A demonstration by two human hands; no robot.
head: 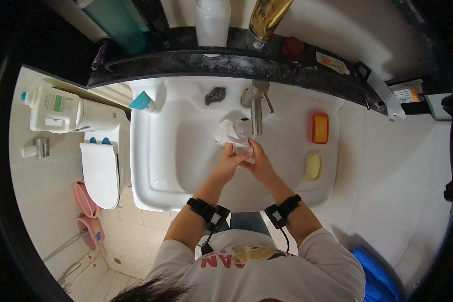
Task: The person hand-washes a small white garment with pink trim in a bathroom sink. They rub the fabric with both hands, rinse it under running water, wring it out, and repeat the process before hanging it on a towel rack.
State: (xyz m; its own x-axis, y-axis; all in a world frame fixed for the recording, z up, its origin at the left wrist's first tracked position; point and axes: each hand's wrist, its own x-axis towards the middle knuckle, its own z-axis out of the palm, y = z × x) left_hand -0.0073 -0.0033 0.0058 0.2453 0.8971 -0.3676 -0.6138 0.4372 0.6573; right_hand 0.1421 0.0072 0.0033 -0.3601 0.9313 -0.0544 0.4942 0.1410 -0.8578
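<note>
A crumpled white cloth (230, 133) is gripped between both hands over the basin of a white ceramic sink (196, 166). My left hand (228, 163) holds its near left side, thumb pressed on the fabric. On the right side my right hand (259, 157) grips it, fingers partly wrapped around. The fingertips of both hands come close together at the cloth's lower end. Just beyond the right hand is the spout of a metal faucet (256, 113). Whether water is running cannot be made out. The folds hide part of the fingers.
A yellow soap bar (315, 167) in a dish and an orange sponge (320, 129) sit on the right rim. Along the back lie a dark scouring pad (215, 96) and a teal-capped tube (143, 102). A dark shelf (173, 68) with bottles overhangs the sink. A toilet (100, 173) stands left.
</note>
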